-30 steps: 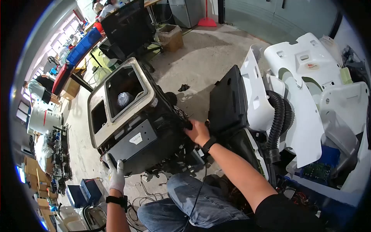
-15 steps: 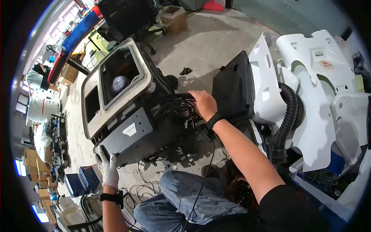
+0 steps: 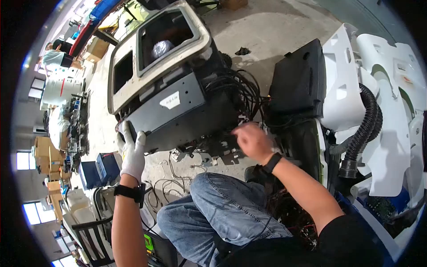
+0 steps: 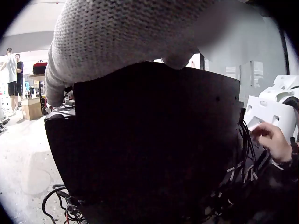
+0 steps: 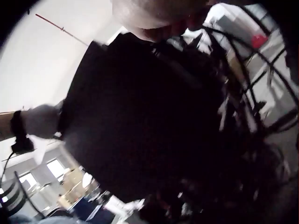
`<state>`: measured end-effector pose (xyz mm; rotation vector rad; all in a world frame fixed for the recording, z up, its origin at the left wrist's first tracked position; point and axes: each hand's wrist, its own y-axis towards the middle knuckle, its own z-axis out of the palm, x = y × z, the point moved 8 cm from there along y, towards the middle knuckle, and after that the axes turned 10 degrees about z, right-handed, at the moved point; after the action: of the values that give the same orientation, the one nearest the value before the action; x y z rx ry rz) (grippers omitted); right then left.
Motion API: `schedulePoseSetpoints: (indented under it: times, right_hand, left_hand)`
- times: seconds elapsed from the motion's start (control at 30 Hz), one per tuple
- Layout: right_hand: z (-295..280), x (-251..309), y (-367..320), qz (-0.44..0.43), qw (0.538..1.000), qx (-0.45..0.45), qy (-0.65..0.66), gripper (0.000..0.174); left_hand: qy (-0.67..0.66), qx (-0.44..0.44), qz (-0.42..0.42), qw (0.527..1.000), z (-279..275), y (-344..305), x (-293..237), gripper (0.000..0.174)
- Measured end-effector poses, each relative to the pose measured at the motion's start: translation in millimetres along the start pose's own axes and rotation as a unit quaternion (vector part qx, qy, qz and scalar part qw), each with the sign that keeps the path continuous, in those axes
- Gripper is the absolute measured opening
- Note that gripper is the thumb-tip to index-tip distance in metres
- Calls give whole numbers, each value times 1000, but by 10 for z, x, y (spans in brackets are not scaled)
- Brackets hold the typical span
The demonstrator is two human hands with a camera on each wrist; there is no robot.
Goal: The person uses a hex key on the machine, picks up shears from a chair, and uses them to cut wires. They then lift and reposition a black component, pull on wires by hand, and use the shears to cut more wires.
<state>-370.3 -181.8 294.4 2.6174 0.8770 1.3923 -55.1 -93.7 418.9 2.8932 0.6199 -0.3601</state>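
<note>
Looks heavy n stiff, prob best to grab box by edges, not floppy cables; got L hand spread against it, can't tell re R hand grip, too blurry

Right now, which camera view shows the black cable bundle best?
The head view: the black cable bundle arches plainly beside the machine casing, separate loops visible. The left wrist view shows only thin strands beside the casing; the right wrist, blurred loops, cropped.

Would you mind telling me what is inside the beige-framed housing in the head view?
Within the beige-framed housing, a silvery, rounded object can be seen. The remaining interior is too dark to make out, and whatever lies beneath its solid parts is covered.
</note>
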Motion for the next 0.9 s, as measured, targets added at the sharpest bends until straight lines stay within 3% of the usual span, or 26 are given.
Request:
schedulePoseSetpoints:
  times: [0.03, 0.1, 0.23, 0.3, 0.37, 0.4, 0.43, 0.47, 0.5, 0.53, 0.57, 0.63, 0.7, 0.8, 0.9]
  right_hand:
    - [386, -54, -87, 31, 993, 106, 45, 20]
    - [1114, -172, -264, -7, 979, 205, 5, 32]
    - [1967, -385, -374, -20, 954, 276, -114, 43]
    - [2230, -502, -398, 51, 881, 393, -258, 48]
    - [2296, -557, -453, 41, 886, 328, -326, 42]
    - [2720, -904, -579, -81, 860, 200, -463, 35]
    - [2925, -952, -645, -198, 790, 61, -577, 31]
    - [3146, -1161, -799, -203, 789, 64, -577, 31]
    - [3157, -1279, -831, -99, 818, 244, -511, 26]
    - [3154, -1358, -982, 13, 808, 412, -422, 22]
    - [3033, -1234, -1035, 13, 805, 417, -422, 22]
    - [2801, -813, -1115, -26, 848, 415, -329, 17]
    - [2829, -816, -1252, 2, 848, 420, -324, 14]
    - [2664, -478, -1293, -20, 866, 452, -213, 13]
    - [2419, -303, -1255, 27, 880, 437, -186, 14]
  left_hand:
    - [-2, 6, -12, 1000, -11, 10, -26, 68]
    - [-14, 3, -2, 1000, -8, 21, -27, 69]
    - [-16, 19, -28, 999, -15, 15, -10, 75]
    - [-23, 2, -14, 1000, 0, 25, 20, 75]
    - [-61, -7, -6, 998, -9, 1, -29, 76]
    - [-36, -8, -11, 999, 3, 15, 7, 76]
    - [-11, -8, -15, 1000, 13, 33, 41, 76]
    - [-20, -15, -12, 1000, 13, 21, 46, 76]
    - [-29, -22, -8, 999, 5, 15, 42, 77]
    - [-5, -34, 12, 999, -14, 31, 28, 77]
    - [-25, -31, 5, 999, -6, 37, 29, 78]
    - [2, -33, 6, 999, 2, 60, 60, 79]
    - [-6, -40, 11, 999, 18, 79, 73, 79]
    - [-3, -29, -19, 999, 18, 60, 42, 79]
    - [21, -19, -40, 999, -48, -11, -129, 78]
